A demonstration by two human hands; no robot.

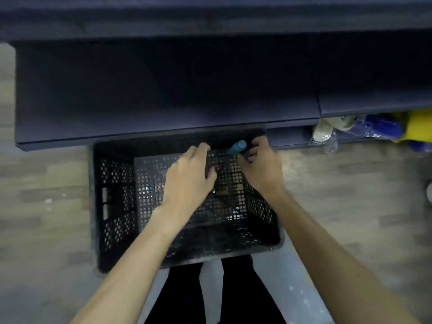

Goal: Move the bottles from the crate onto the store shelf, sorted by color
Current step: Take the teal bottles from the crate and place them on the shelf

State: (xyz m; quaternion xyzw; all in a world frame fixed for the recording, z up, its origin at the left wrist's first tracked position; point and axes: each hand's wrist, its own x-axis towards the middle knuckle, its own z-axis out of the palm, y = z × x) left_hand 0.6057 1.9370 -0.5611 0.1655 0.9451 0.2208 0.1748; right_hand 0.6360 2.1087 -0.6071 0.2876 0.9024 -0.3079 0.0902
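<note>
A dark blue store shelf (163, 94) spans the upper part of the view, its broad top board bare and its front edge overhanging the far rim of the crate. Below it, a wood-patterned floor (46, 183) runs to either side. A black perforated crate (117, 206) sits on that floor directly in front of the person, whose dark trousers (238, 295) show beneath its near wall. Both bare forearms reach down into the crate. The left hand (189, 174) hangs over the crate's middle with fingers loosely bent, gripping nothing that can be seen. The right hand (261, 164) has its fingers curled at the far right corner, just beside a teal bottle (237, 147); motion blur hides whether the fingers actually grasp it. The bottle lies tilted against the crate's far wall, between the two hands. On a lower shelf level to the right lie blurred packaged goods (374, 127), blue, yellow and pale.
</note>
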